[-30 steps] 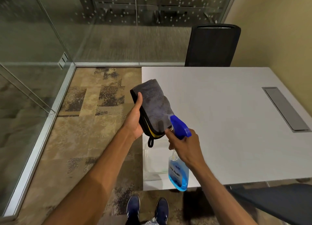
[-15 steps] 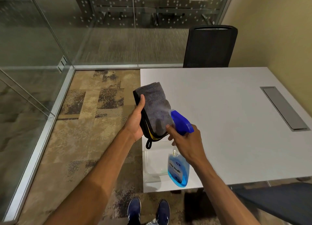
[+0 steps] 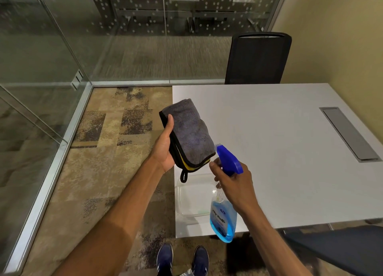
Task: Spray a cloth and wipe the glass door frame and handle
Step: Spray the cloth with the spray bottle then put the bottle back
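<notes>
Head view, nearest first: two dark blue sneakers (image 3: 182,259) w/ white stripes on the mottled brown carpet (image 3: 99,172), right at the white rectangular table (image 3: 279,151)'s near corner. Right hand (image 3: 234,182) is wrapped round the neck of a clear spray bottle (image 3: 222,219) of blue liquid w/ blue trigger head, index finger on the trigger, nozzle aimed at the cloth just beside it. Clear plastic container (image 3: 192,195) sits on the table under both hands. Left hand (image 3: 165,149) grips a folded grey microfibre cloth (image 3: 190,135) w/ black edging and yellow underside, thumb up its left edge, held over the table's left edge. Farther right, a grey metal cable hatch (image 3: 350,134) set in the tabletop. Beyond: black mesh office chair (image 3: 257,58) at the far side, then glass wall panels (image 3: 62,37) in a silver aluminium frame (image 3: 41,193) along the left and back.
</notes>
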Action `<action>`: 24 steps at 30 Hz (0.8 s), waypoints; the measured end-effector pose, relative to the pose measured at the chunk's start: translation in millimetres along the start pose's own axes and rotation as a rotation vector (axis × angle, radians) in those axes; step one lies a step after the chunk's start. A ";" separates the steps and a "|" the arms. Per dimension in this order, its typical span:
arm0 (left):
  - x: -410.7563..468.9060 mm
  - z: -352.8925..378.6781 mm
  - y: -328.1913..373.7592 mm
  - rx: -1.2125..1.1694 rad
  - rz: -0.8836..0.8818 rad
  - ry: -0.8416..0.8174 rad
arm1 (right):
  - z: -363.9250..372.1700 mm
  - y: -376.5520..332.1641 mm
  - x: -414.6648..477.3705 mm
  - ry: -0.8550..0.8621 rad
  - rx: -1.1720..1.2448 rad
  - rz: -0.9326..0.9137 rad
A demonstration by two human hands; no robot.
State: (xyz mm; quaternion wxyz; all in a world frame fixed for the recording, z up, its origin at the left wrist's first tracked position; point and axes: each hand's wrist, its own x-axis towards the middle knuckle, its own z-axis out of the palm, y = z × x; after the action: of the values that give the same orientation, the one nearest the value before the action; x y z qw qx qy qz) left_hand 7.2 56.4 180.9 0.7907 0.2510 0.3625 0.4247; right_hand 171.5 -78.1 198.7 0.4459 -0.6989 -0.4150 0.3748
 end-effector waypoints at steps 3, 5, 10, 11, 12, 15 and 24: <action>-0.1 2.0 -0.5 0.002 0.005 0.025 | -0.8 4.2 -1.3 0.006 0.000 0.021; -0.8 3.4 -1.1 0.003 0.006 0.030 | -0.8 6.5 -1.4 0.013 0.004 0.036; -2.1 5.2 -2.3 0.009 -0.003 0.024 | -3.2 7.8 -2.7 -0.012 -0.005 0.003; -2.4 5.2 -2.6 0.009 -0.004 0.020 | -4.3 7.8 -2.9 -0.010 -0.003 -0.002; -2.8 5.2 -2.7 0.006 -0.005 0.013 | -5.7 7.7 -2.8 -0.005 0.000 -0.009; -4.5 3.9 -2.8 -0.019 -0.006 0.003 | -14.4 6.1 -1.1 0.018 0.024 -0.049; -16.1 -15.8 -8.6 -0.119 -0.005 -0.013 | -31.3 1.7 11.1 0.098 0.203 -0.204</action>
State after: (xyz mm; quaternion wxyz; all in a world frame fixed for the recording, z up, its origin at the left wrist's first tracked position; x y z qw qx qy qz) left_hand -7.1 39.6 171.0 0.8078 0.2054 0.3320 0.4417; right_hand 204.0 -78.1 205.5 0.5699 -0.6218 -0.4215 0.3330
